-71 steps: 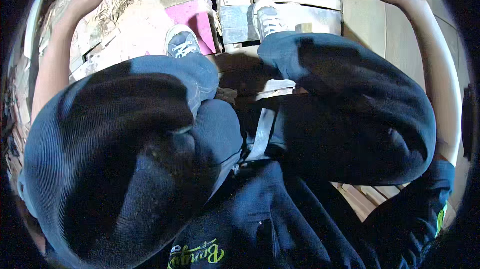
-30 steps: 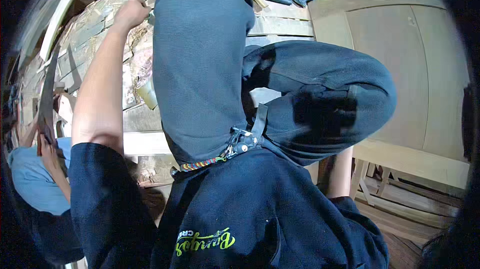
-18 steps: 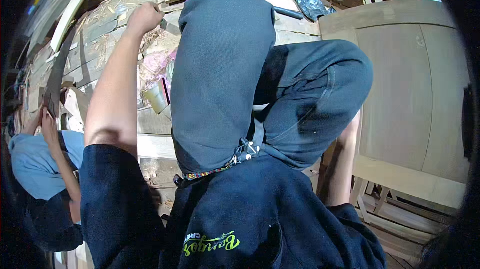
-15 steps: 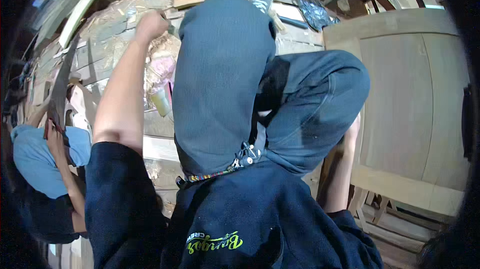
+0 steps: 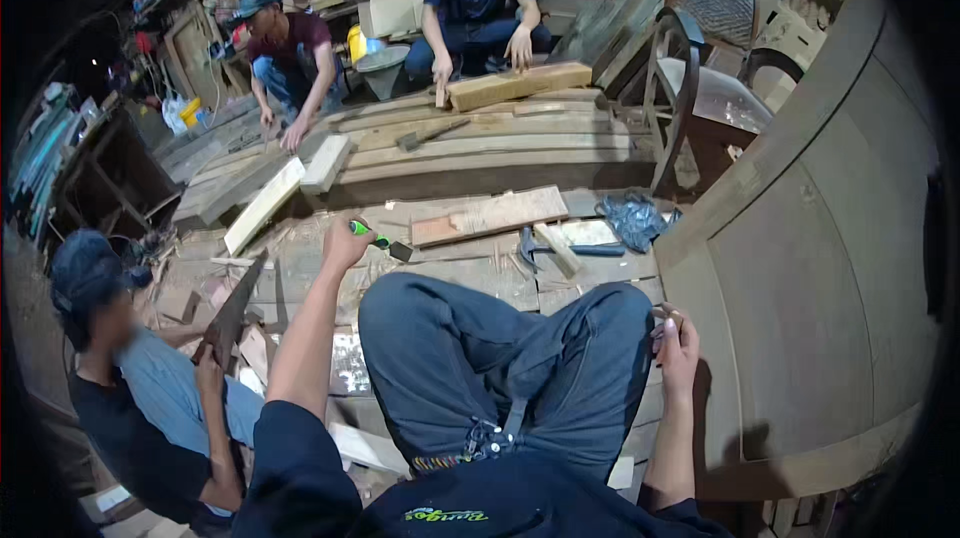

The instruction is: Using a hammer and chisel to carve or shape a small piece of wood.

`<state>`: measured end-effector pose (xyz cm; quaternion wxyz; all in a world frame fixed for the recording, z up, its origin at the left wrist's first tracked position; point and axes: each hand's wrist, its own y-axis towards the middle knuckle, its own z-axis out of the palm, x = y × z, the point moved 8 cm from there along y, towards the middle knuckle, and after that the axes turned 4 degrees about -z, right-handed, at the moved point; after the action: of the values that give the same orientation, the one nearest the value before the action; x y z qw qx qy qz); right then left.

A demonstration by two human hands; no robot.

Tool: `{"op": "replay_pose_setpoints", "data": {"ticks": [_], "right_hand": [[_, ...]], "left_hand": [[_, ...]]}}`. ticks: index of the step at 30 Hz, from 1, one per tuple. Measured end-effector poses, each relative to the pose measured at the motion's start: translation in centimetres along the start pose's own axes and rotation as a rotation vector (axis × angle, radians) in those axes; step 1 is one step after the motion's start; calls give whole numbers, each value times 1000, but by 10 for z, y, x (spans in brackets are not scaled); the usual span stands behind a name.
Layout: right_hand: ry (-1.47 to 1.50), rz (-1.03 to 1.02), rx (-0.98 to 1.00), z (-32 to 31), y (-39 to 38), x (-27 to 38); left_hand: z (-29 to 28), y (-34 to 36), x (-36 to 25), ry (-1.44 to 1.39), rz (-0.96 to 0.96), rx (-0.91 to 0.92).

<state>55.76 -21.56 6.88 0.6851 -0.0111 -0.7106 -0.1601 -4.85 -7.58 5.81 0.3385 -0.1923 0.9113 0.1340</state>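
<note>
My left hand [image 5: 345, 246] is closed around a green-and-black handled tool [image 5: 372, 232] with a short, dark, squared end, held above the work floor beyond my left knee. Its exact kind is hard to make out. Beside my right knee, my right hand [image 5: 680, 350] has its fingers curled together. Something small may be between the fingertips, too small to name. A flat wooden board [image 5: 490, 216] lies ahead of my knees. To its right a claw hammer [image 5: 575, 249] rests next to a short wood offcut [image 5: 557, 250].
A co-worker at left holds a handsaw [image 5: 235, 310]. Two people crouch behind stacked planks [image 5: 480, 143], one with hands at a thick timber [image 5: 520, 86]. A large wooden panel [image 5: 800, 308] stands close on my right. A crumpled dark plastic bag [image 5: 637, 222] lies near it.
My view has tilted up, bringing the planks and far co-workers into sight. My right hand has come out from behind my leg to beside the knee. The green-handled tool now shows.
</note>
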Motion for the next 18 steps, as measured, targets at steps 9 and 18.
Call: {"op": "replay_pose_setpoints", "data": {"ticks": [9, 18], "right_hand": [[256, -66, 249, 146, 66, 11], [-282, -165, 427, 226, 58, -82]], "left_hand": [[-46, -26, -164, -662, 423, -305], [147, -51, -105, -1211, -203, -19]]}}
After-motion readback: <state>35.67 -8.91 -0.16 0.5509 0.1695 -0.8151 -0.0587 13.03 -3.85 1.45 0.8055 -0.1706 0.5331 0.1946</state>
